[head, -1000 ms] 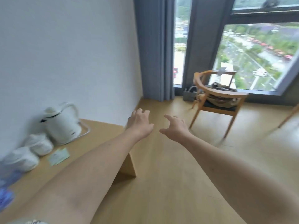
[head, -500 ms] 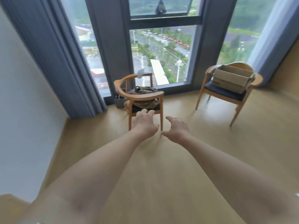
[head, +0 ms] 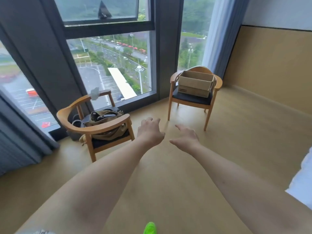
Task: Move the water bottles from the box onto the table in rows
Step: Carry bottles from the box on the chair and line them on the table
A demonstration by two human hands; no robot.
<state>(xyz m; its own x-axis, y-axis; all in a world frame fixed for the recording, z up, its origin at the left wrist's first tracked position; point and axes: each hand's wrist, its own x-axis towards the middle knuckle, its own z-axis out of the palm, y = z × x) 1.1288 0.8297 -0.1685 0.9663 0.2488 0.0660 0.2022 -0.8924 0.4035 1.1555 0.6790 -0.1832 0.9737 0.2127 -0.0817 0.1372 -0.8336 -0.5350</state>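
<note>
An open cardboard box [head: 194,85] sits on the seat of the wooden chair [head: 173,80] at the right, by the window. Its inside is hidden from here, so no water bottles show. Both my arms stretch forward over the wooden floor. My left hand [head: 150,132] and my right hand [head: 185,138] hang side by side in the air, fingers relaxed and holding nothing, well short of the box. The table is out of view.
A second wooden chair [head: 94,127] with a khaki bag [head: 104,122] stands at the left, close to my left hand. Tall windows and grey curtains fill the back. White bedding [head: 302,183] shows at the right edge. A green shoe tip [head: 149,228] is at the bottom.
The view has swung right, away from the table with the kettle, toward the window and the chair with the box. Both hands stay stretched out and empty.
</note>
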